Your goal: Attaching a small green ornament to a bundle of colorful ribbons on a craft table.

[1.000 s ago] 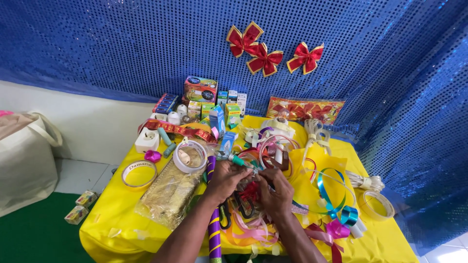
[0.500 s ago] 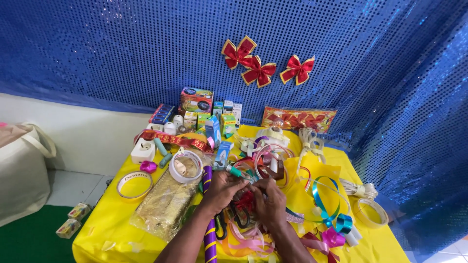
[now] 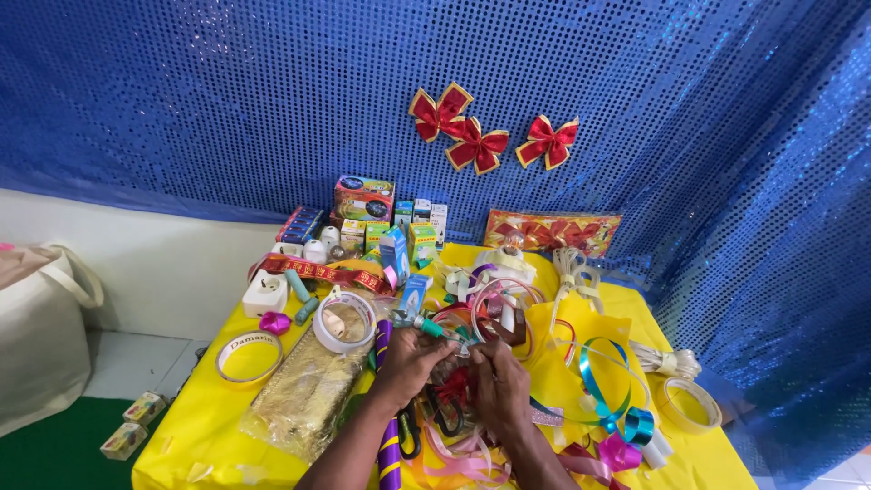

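At centre-front of the worktop [image 3: 209, 426], both hands meet over a tangle of ribbon. Left hand [image 3: 410, 358] is curled, fingers pinched round a small green-handled tool [image 3: 434, 328] w/ tip pointing right. Right hand [image 3: 498, 386] is curled too, fingertips on the red ribbon loops [image 3: 454, 388] between the hands; whether it truly grips them can't be told.

Handling, as a guess: the ribbon looks thin, light, springy & slick, so it likely slides and uncurls unless pinched flat near the crossing of the loops, not at loose ends. The tool looks rigid & light; best held mid-handle.

Surface: yellow cloth over the worktop, crowded. A white tape roll [image 3: 343, 319] sits just left of the hands, a gold foil packet [image 3: 304, 395] below it, teal curling ribbon [image 3: 606, 386] to the right, small boxes [image 3: 365, 200] at the back. Behind: blue sequin backdrop [image 3: 181, 109] w/ three red bows [image 3: 474, 145]. Left: white wall, green floor.
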